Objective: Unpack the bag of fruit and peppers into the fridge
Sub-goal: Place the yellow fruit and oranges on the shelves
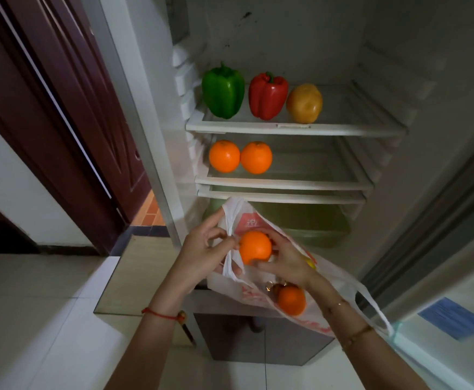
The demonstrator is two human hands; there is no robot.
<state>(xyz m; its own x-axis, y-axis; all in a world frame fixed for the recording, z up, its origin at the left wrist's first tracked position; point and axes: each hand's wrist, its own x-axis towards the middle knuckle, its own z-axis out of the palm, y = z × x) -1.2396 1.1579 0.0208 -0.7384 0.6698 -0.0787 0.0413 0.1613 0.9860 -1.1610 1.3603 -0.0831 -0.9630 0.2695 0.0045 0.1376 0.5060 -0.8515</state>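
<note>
Holding now: your right hand grips an orange with fingers curled round it, just above the mouth of the bag; your left hand pinches the bag's twisted handle.
Drop risk: the orange sits on your fingertips, so I judge a loose grip could let it fall to the floor.
Bag risk: only one handle is pinched; the other loop hangs free, so the bag could sag and spill.
Roll risk: round fruit set near the middle shelf edge may roll out.
Oranges: four, two on the middle shelf, one in hand, one in the bag.
Peppers: two, green and red, on the top shelf.
Yellow-brown fruit: one, beside the red pepper.
Other bag contents: partly hidden; you cannot count them.
</note>
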